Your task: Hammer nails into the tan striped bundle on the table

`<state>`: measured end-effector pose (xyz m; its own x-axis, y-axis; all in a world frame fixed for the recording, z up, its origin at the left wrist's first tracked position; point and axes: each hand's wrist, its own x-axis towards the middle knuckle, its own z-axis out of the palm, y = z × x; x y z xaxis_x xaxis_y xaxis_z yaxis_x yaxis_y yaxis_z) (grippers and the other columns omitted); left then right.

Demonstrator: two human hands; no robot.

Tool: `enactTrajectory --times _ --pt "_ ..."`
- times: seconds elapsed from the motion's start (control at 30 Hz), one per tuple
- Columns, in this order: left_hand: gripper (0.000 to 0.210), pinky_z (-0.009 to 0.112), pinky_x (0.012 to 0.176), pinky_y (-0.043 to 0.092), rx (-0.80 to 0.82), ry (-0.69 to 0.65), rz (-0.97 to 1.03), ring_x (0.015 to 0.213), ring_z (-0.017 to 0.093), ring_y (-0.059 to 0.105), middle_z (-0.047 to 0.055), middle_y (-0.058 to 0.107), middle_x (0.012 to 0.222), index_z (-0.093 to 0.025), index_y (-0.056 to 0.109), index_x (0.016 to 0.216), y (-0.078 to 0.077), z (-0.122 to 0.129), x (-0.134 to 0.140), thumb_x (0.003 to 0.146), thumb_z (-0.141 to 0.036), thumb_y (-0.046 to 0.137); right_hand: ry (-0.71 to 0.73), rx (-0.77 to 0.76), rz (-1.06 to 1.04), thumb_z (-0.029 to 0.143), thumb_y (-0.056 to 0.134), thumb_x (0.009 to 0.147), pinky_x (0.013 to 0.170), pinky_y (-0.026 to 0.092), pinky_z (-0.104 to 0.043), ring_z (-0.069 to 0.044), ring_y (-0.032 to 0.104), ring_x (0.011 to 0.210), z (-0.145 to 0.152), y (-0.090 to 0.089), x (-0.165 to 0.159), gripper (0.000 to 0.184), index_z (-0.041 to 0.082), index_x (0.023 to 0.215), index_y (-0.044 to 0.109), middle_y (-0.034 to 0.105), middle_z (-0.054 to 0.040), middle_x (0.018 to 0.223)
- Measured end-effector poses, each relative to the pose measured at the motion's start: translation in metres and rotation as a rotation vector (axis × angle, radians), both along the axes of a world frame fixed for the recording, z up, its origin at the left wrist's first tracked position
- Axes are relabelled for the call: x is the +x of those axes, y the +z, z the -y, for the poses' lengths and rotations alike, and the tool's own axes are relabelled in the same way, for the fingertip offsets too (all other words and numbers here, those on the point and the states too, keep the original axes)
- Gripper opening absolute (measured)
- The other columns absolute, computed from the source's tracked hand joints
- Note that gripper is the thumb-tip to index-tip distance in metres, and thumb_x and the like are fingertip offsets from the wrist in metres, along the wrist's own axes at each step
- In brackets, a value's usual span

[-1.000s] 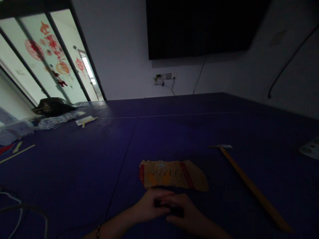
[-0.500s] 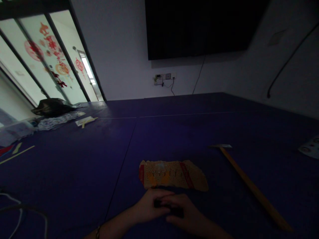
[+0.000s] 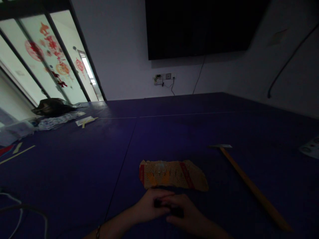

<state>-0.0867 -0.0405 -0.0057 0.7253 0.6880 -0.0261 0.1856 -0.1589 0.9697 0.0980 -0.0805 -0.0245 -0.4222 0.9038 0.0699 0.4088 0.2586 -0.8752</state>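
Note:
My left hand (image 3: 151, 205) and my right hand (image 3: 188, 212) rest together near the bottom centre, fingertips touching. Their fingers are loosely curved, with thumbs apart from the fingers. Only a dark gap shows between the palms, and nothing held can be made out there. Just beyond them lies a torn piece of brown cardboard (image 3: 171, 181) with red bands and orange patches. Several small nails (image 3: 169, 173) appear to stand in a row on it. To the right, a hammer (image 3: 251, 186) with a long wooden handle lies on the purple surface, its metal head pointing away.
The purple tabletop (image 3: 174, 136) reaches to the wall under a black screen (image 3: 199, 30). A black bag (image 3: 53, 107), a white pad (image 3: 86, 120) and yellow strips (image 3: 17, 154) lie at left. Pale cables (image 3: 18, 202) loop at lower left. A patterned item (image 3: 311, 147) sits far right.

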Motion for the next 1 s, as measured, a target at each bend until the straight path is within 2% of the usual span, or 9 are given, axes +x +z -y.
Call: enactTrajectory --times 0.17,0.47,1.0 --pt "0.048 0.033 0.087 0.046 0.009 0.003 -0.009 0.098 0.022 0.060 0.009 0.066 0.107 -0.016 0.057 0.118 0.0013 0.0000 -0.0002 0.071 -0.018 0.064 -0.010 -0.006 0.006 0.034 0.066 0.069 0.089 0.045 -0.045 -0.028 0.059 0.102 0.0003 -0.0030 0.0001 0.041 0.018 0.106 0.065 0.067 -0.0131 0.109" --pt "0.048 0.032 0.084 0.047 0.011 -0.010 0.009 0.095 0.021 0.061 0.008 0.066 0.107 -0.017 0.057 0.118 -0.0021 -0.0010 -0.0007 0.071 -0.016 0.064 0.017 -0.014 0.019 0.037 0.065 0.070 0.088 0.046 -0.044 -0.027 0.059 0.102 -0.0002 0.0059 -0.0021 0.040 0.021 0.107 0.065 0.066 -0.0110 0.111" --pt "0.048 0.033 0.087 0.046 0.034 0.007 0.008 0.098 0.021 0.061 0.010 0.065 0.108 -0.015 0.056 0.119 0.0000 -0.0006 0.0006 0.071 -0.018 0.064 0.024 0.003 0.067 0.037 0.064 0.070 0.087 0.047 -0.044 -0.027 0.060 0.100 -0.0010 0.0060 -0.0006 0.040 0.021 0.107 0.065 0.067 -0.0116 0.109"
